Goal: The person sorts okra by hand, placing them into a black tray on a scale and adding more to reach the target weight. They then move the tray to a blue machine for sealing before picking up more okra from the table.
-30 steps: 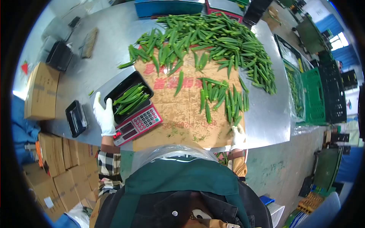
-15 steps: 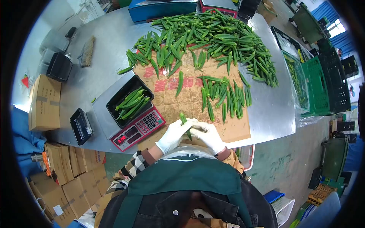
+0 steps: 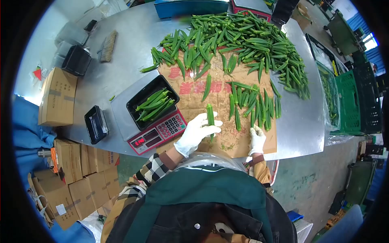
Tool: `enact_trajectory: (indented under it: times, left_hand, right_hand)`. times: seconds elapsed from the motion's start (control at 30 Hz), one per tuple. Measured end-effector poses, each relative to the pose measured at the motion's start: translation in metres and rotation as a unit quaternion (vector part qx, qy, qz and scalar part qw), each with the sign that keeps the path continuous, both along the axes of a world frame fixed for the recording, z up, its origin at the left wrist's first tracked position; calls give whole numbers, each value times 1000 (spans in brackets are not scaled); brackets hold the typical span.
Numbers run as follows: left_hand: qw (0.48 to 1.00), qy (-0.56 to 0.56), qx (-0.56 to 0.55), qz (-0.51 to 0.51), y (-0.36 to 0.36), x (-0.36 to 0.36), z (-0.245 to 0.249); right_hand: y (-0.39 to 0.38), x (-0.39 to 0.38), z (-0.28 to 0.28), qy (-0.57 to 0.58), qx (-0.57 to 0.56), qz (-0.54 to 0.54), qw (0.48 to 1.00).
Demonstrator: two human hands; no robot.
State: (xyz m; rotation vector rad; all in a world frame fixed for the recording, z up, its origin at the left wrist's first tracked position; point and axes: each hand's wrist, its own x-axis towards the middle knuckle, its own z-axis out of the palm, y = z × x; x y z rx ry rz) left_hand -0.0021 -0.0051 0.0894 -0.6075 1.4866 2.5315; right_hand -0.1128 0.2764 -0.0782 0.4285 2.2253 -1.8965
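Note:
In the head view my left hand (image 3: 198, 133), in a white glove, is closed round an okra pod (image 3: 210, 115) held upright above the cardboard sheet (image 3: 182, 90). My right hand (image 3: 257, 140), gloved too, is at the near edge of a loose group of okra. Its fingertips are pinched at the lower end of one pod (image 3: 253, 119). A single okra pod (image 3: 207, 87) lies farther up the cardboard. To the left, a black tray (image 3: 131, 106) with several okra pods sits on a red-edged scale (image 3: 157, 133) with a lit display.
A large okra heap (image 3: 251, 38) covers the table's far side. An empty black tray (image 3: 96, 124), a brush (image 3: 108, 46) and a cardboard box (image 3: 58, 97) stand at left. Green crates (image 3: 347, 101) are at right. Small trimmings (image 3: 227, 146) lie on the cardboard.
My hands were together at one okra pod; now my left hand alone holds it, and my right hand has moved right to the okra group. The view has shifted slightly.

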Motion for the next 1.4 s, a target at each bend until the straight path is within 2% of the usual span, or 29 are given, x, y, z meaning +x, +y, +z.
enact_trajectory:
  times: [0.03, 0.07, 0.1, 0.27, 0.37, 0.4, 0.43, 0.5, 0.53, 0.57, 0.63, 0.67, 0.7, 0.77, 0.8, 0.83, 0.9, 0.93, 0.97, 1.03, 1.07, 1.2, 1.37, 1.4]
  left_hand:
    - [1000, 0, 4, 6, 0, 0, -4]
    - [1000, 1, 7, 11, -1, 0, -6]
    - [1000, -1, 7, 13, -1, 0, -6]
    - [999, 24, -5, 33, 2, -1, -21]
    - [999, 1, 29, 26, 5, -1, -13]
    - [999, -29, -25, 23, 8, -2, 1]
    - [999, -15, -21, 33, 8, -1, -2]
    - [998, 12, -57, 18, 2, 0, -4]
    - [997, -5, -75, 18, -2, -2, 14]
    - [996, 37, -37, 66, -7, -3, 7]
    - [985, 60, -114, 118, -32, -6, 16]
    - [970, 95, -174, 142, -52, -5, 16]
    - [926, 132, -312, 164, -77, -3, 5]
    - [898, 104, -354, 238, -110, 4, 16]
    - [825, 105, -499, 242, -135, 11, -1]
    - [762, 96, -591, 245, -150, 20, -7]
    - [647, -89, -744, 142, -151, 31, 11]
    - [610, -66, -781, 116, -158, 38, -10]
    - [570, -43, -815, 89, -165, 42, -31]
    - [563, -52, -821, 80, -159, 44, -37]
    - [565, -61, -818, 91, -156, 42, -36]
    - [557, -35, -817, 142, -129, 30, -12]
    - [518, 144, -835, 115, -58, 5, 13]
    - [532, 180, -822, 89, -39, 0, 10]
  right_hand:
    - [-13, 7, 17, -1, -35, -1, 999]
    - [-21, 13, 21, -18, -90, 24, 996]
    - [-36, 23, 50, -22, -99, 74, 992]
    - [-85, 47, 115, -11, -119, 254, 960]
    - [-94, 54, 127, -57, -108, 322, 939]
    - [-97, 58, 126, -13, -133, 329, 935]
    - [-97, 57, 136, 8, -95, 368, 925]
    - [-96, 58, 135, -3, -105, 381, 919]
    - [-94, 58, 135, -8, -107, 382, 918]
    - [-93, 55, 133, -1, -112, 378, 919]
    - [-90, 52, 111, -11, -124, 337, 933]
    - [-88, 48, 101, -3, -113, 315, 942]
    - [-84, 45, 89, -2, -100, 293, 951]
    - [-76, 36, 67, 8, -45, 228, 972]
    - [-72, 30, 55, 42, 25, 205, 978]
    - [-67, 26, 53, 81, 75, 187, 976]
    - [-62, 19, 52, 151, 174, 148, 962]
    - [-60, 18, 44, 207, 287, 136, 925]
    - [-60, 17, 40, 206, 314, 125, 918]
    - [-60, 19, 33, 197, 370, 105, 902]
    - [-57, 19, 29, 147, 388, 132, 900]
    - [-46, 11, -9, 155, 349, 143, 913]
    - [-37, 8, -9, 142, 278, 125, 942]
    - [-34, 6, -9, 129, 264, 129, 947]
